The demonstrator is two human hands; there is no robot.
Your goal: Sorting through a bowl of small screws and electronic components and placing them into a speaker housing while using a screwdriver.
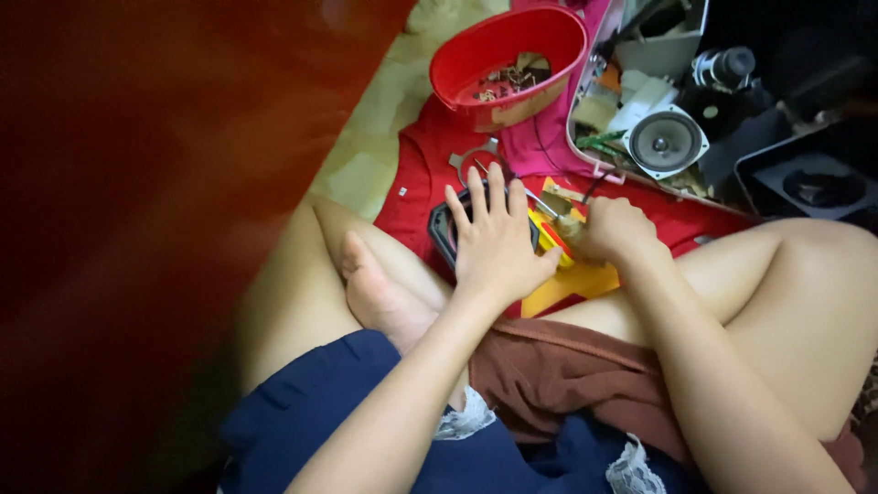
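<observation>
a red cloth [416,183] is covering the floor; far on it a glossy red plastic bowl [508,55] is holding scraps. nearer, the left hand [494,242], fingers spread apart, is pressing flat on a black rounded casing [444,233]. just right, the right hand [617,229] is clamping a yellow-handled screwdriver [553,240], its shaft pointing far-left.

Left hand [495,240] flat, fingers spread, palm down; right hand [618,230] clenched in fist, just beside.
</observation>
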